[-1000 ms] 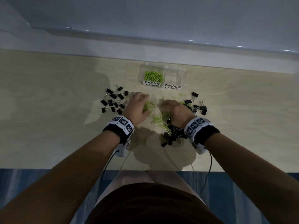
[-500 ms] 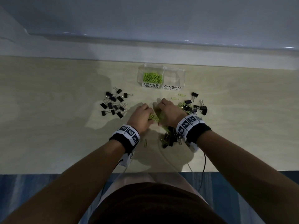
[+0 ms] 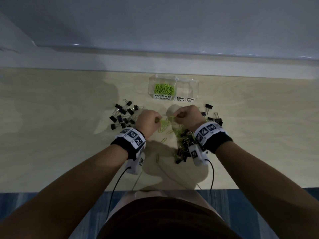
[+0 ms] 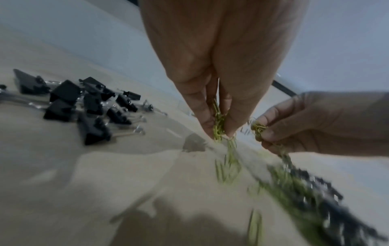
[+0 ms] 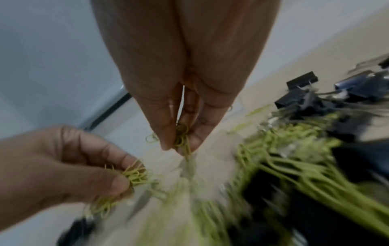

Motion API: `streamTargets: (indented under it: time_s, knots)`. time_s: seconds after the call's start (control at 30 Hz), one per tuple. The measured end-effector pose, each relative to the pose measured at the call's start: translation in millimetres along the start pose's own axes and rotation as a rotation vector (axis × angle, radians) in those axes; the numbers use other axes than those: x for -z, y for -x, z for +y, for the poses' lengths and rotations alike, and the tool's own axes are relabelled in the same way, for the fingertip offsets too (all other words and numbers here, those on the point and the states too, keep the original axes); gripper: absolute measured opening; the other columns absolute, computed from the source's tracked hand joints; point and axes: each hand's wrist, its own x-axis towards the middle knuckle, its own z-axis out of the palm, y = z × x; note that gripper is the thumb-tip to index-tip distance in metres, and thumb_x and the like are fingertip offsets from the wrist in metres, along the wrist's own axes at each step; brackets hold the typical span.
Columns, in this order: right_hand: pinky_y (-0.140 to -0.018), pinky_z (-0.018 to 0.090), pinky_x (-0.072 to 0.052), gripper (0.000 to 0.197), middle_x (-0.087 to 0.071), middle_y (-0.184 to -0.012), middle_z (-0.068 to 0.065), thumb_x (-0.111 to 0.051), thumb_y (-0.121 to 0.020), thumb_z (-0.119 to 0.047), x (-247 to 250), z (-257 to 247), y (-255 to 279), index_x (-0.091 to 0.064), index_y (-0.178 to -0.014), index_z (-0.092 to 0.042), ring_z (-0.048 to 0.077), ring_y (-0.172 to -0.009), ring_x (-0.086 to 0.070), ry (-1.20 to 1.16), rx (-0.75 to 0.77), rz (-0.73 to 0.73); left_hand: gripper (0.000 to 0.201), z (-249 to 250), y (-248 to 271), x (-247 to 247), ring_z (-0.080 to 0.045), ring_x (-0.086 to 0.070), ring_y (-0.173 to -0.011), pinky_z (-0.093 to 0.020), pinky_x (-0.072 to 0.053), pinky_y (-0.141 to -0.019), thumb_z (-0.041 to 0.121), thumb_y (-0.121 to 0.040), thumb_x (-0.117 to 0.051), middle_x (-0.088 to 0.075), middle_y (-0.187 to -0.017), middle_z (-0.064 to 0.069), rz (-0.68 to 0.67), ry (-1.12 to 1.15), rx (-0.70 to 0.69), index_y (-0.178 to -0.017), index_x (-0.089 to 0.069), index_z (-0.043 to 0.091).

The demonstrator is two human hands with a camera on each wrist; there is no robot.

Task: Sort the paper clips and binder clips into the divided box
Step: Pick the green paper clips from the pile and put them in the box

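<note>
A clear divided box (image 3: 195, 87) stands at the back of the table; its left half, labelled PAPER CLIPS, holds green paper clips (image 3: 163, 88), and the right half, labelled BINDER CLIPS, looks empty. My left hand (image 3: 150, 120) pinches a bunch of green paper clips (image 4: 219, 123) a little above the table. My right hand (image 3: 187, 116) pinches another green bunch (image 5: 182, 138) just beside it. Both hands hover in front of the box. A mixed heap of green paper clips and black binder clips (image 3: 183, 144) lies under my right wrist.
Several black binder clips (image 3: 123, 116) lie in a group left of my left hand, and a few more (image 3: 213, 116) lie right of my right hand. Single green paper clips (image 3: 157, 158) lie loose toward the table's near edge. A wall runs behind the box.
Both hands drew together over the pile, took hold of green paper clips and rose off the table toward the box.
</note>
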Motion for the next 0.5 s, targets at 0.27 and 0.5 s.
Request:
streamTargets:
  time_s: [0.27, 0.5]
  knots:
    - [-0.067, 0.035, -0.059, 0.012, -0.07, -0.073, 0.008, -0.074, -0.072, 0.003, 37, -58, -42, -0.071, -0.075, -0.009, 0.021, -0.065, -0.068, -0.504, 0.045, 0.21, 0.022, 26, -52, 60, -0.016, -0.066, -0.084, -0.022, -0.05, -0.08, 0.011, -0.078, -0.072, -0.073, -0.096, -0.011, 0.228, 0.329, 0.098, -0.099, -0.072, 0.005]
    - [-0.073, 0.032, -0.059, 0.017, -0.071, -0.077, 0.001, -0.074, -0.071, -0.004, 20, -77, -76, -0.07, -0.071, -0.021, 0.014, -0.071, -0.068, -0.341, 0.025, 0.324, 0.018, 42, -94, 57, -0.025, -0.067, -0.09, -0.032, -0.054, -0.084, 0.013, -0.077, -0.07, -0.073, -0.094, -0.015, 0.204, 0.22, 0.188, -0.092, -0.073, 0.003]
